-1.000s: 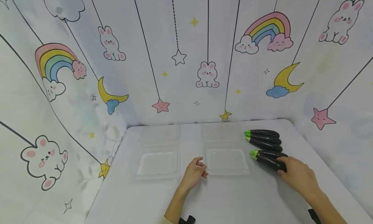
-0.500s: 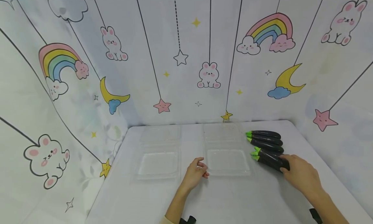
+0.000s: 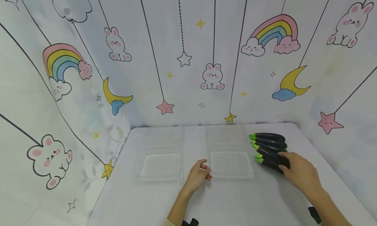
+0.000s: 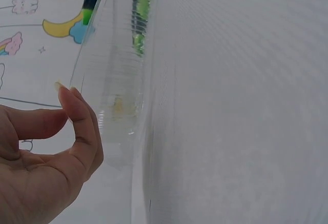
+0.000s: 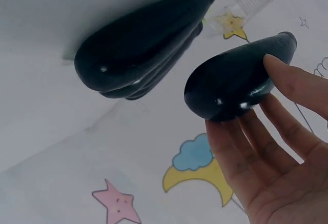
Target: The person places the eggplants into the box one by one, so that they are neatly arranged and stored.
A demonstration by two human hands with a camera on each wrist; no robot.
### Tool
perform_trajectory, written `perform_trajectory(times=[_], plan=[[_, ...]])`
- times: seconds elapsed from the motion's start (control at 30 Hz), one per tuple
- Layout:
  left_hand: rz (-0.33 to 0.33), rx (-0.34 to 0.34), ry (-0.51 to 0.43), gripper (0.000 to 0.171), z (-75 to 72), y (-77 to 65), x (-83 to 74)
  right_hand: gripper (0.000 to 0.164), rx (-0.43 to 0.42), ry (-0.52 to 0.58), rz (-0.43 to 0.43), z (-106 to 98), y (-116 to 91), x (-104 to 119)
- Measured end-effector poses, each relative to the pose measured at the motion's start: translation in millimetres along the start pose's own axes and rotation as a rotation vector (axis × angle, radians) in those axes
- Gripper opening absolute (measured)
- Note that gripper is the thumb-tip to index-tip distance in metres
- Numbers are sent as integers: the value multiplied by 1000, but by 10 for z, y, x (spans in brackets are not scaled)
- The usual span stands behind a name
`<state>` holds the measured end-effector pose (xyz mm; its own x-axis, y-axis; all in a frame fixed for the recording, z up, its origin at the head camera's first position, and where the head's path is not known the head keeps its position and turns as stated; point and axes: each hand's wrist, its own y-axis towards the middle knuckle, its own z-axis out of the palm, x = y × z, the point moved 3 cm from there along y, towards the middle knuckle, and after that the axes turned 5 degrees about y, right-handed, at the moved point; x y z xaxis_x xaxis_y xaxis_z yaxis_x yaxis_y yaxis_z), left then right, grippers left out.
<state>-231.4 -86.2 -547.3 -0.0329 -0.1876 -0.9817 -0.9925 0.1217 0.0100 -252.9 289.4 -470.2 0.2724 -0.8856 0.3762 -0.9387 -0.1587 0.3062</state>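
My right hand (image 3: 301,172) holds a dark eggplant (image 3: 272,155) with a green stem end, its thumb on one side and its fingers on the other. In the right wrist view this eggplant (image 5: 230,80) is off the table, apart from the others. Another eggplant (image 3: 268,164) lies just in front of it, partly covered by it and the hand. Two more eggplants, the rear one (image 3: 269,136) and its neighbour (image 3: 271,144), lie side by side behind. My left hand (image 3: 198,176) has loosely bent fingers and holds nothing, near the left edge of a clear plastic container (image 3: 231,164).
A second clear container (image 3: 160,165) stands to the left. Behind each is a flat clear section, the left one (image 3: 163,134) and the right one (image 3: 224,134). A patterned cloth backdrop (image 3: 188,88) borders the white table (image 3: 235,203).
My right hand has moved from gripping the front eggplants together to holding one raised, with the other left in front of it. The left hand stays in place. The head view has shifted slightly.
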Motion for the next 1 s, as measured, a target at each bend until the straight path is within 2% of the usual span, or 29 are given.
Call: perform_trajectory(times=[0.27,0.47,1.0], plan=[[11,-7,-9,51,7,2,-1,47,-46,8,-66,50,94,122],[10,-6,-12,50,13,6,2,46,-47,23,-96,72,144,182],[-3,2,-15,51,6,11,7,47,-42,59,-119,178,316,335]])
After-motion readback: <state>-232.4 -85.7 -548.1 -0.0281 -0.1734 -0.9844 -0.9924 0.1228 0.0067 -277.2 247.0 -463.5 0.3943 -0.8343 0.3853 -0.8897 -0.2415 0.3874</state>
